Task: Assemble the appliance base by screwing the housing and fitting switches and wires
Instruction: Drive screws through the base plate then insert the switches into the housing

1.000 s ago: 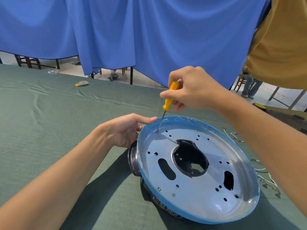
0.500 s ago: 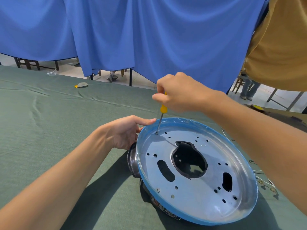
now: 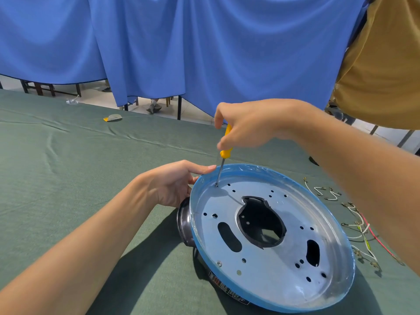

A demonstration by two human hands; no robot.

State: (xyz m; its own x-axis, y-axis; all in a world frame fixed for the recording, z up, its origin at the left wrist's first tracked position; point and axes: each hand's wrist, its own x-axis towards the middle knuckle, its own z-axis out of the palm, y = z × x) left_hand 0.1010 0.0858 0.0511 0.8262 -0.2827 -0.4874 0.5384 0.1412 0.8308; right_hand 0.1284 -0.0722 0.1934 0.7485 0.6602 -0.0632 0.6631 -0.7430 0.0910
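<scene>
green cloth covers the table (image 3: 68, 178). on it, toward the front right, sits the task's piece: a shallow round metal housing (image 3: 272, 275) with a blue-filmed rim, tipped up toward the camera on the black base (image 3: 183, 220) beneath it. as a dish it holds nothing loose. its floor shows only a large central opening (image 3: 261, 221), two slots and many small holes, most of them empty.

the left hand (image 3: 175, 185) holds the housing at its far left edge, one finger laid on the rim and the others curled against the outside. the right hand (image 3: 247, 126) is closed round a yellow screwdriver (image 3: 223, 154), held nearly upright with its tip in a screw (image 3: 216, 185) near the far left rim. a bundle of wires (image 3: 359, 226) with terminals lies on the cloth just beside the housing on the right, connected to nothing. one seated screw (image 3: 219, 263) shows at the near left edge.

by my reading the work is early: one screw is in, a second is being driven, other fixing holes are open, and no switch or wire is fitted so far as can be seen.
</scene>
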